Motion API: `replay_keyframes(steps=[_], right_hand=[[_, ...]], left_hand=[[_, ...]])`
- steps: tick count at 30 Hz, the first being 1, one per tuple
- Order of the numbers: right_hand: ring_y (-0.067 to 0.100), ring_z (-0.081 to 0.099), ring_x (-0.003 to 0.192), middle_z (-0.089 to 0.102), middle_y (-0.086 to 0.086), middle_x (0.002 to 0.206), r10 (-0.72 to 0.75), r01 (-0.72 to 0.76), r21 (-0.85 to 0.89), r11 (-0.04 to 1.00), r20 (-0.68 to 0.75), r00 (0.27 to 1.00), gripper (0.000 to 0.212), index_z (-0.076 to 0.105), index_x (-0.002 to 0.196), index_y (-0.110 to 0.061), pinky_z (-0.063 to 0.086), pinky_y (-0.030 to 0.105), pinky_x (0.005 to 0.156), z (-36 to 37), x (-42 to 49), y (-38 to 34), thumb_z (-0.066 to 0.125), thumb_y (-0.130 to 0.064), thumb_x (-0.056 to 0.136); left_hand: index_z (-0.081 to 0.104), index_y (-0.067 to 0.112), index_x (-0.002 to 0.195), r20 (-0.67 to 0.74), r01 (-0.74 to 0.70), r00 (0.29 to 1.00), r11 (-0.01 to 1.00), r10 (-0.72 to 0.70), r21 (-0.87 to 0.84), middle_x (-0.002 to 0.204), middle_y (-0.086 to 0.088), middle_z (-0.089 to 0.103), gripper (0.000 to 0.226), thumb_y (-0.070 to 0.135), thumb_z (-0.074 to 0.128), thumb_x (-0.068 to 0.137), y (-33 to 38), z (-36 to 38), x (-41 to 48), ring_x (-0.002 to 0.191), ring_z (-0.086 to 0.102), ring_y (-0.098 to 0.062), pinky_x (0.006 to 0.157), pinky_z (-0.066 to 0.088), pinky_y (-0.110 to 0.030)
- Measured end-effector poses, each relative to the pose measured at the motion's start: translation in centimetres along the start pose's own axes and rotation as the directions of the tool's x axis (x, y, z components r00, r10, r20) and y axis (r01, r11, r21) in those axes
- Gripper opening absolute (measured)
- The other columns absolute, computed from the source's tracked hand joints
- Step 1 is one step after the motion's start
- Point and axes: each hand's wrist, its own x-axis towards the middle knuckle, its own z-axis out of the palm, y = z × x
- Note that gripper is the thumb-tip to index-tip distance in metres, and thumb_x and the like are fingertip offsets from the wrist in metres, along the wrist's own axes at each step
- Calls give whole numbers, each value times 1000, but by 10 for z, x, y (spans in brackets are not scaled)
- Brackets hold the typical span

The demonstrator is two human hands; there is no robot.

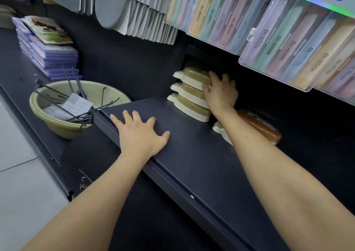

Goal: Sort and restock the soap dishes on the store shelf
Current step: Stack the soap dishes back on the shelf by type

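Note:
Three olive-and-cream soap dishes (190, 93) sit stacked at the back of the dark shelf (192, 154). My right hand (221, 93) grips the right end of the top dish in that stack, thumb on its front edge and fingers over the top. An orange-and-cream soap dish (263, 127) lies on the shelf to the right, partly hidden behind my right forearm. My left hand (140, 133) rests flat with spread fingers near the shelf's front left edge.
A pale green basin (57, 123) holding metal display hooks and a white card sits on the lower shelf at left. Purple packets (51, 58) are stacked behind it. Grey mats (134, 10) and pastel toothbrush-case packs (288, 45) hang above.

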Motion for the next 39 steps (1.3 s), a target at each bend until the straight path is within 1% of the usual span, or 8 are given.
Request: replay_keyframes(steps=[9, 13, 18, 23, 27, 30, 33, 39], right_hand=[[34, 48, 114, 48, 13, 132, -40, 40, 41, 998, 20, 999, 45, 44, 141, -21, 40, 35, 75, -37, -69, 10, 40, -41, 101], [32, 53, 110, 56, 10, 124, -75, 69, 187, 980, 26, 997, 42, 50, 136, -20, 45, 39, 82, -76, -131, 24, 45, -40, 99], [22, 57, 113, 64, 2, 121, -166, 151, 391, 908, 4, 986, 37, 60, 127, -19, 47, 36, 89, -139, -240, 48, 51, -39, 97], [14, 60, 106, 66, -11, 113, -216, 74, 501, 862, 231, 949, 50, 64, 119, -28, 47, 29, 85, -187, -354, 76, 41, -59, 87], [8, 43, 127, 48, -16, 137, -260, -104, 447, 889, 678, 687, 73, 38, 141, -42, 37, 24, 100, -203, -424, 96, 56, -71, 77], [14, 33, 136, 30, -11, 152, -281, -56, 385, 921, 756, 592, 100, 13, 150, -44, 32, 30, 107, -191, -465, 86, 64, -74, 69], [17, 41, 127, 37, -7, 145, -278, -24, 378, 926, 722, 633, 101, 14, 150, -41, 35, 30, 101, -177, -482, 74, 67, -70, 70], [12, 46, 119, 47, -15, 133, -181, -162, 496, 853, 572, 800, 78, 37, 141, -36, 36, 25, 98, -215, -475, 93, 67, -61, 75]], left_hand=[[49, 29, 135, 14, -8, 1000, 999, 9, -49, 147, -18, 36, 65, 69, 33, 87, -3, -3, 1, 139, 22, -40, 112, 4, -63], [62, 17, 123, -136, -82, 990, 947, 41, -309, 133, -17, 53, 45, 46, 50, 91, -9, -10, -26, 125, 43, -38, 113, 20, -52], [67, 11, 116, -305, -220, 949, 852, 76, -475, 115, -16, 62, 49, 41, 48, 81, -10, -17, -114, 110, 52, -39, 97, 36, -43], [72, 22, 101, -4, -220, 966, 810, 260, -544, 106, -2, 66, 50, 56, 46, 75, -19, -32, -207, 103, 58, -24, 91, 42, -35], [66, 30, 113, 380, -256, 765, 787, 520, -562, 109, 13, 57, 56, 72, 54, 79, -12, -48, -275, 102, 53, -4, 91, 39, -21], [63, 30, 117, 399, -168, 779, 774, 484, -611, 114, 16, 57, 37, 50, 55, 88, -11, -53, -309, 99, 53, 5, 85, 36, -9], [64, 29, 105, 385, 11, 831, 679, 402, -734, 103, 18, 62, 16, 37, 57, 92, -11, -61, -330, 85, 54, 21, 68, 36, 3], [64, 28, 106, 276, 57, 915, 584, 293, -810, 101, 18, 64, 16, 34, 55, 94, -1, -74, -346, 85, 53, 23, 65, 38, 2]])
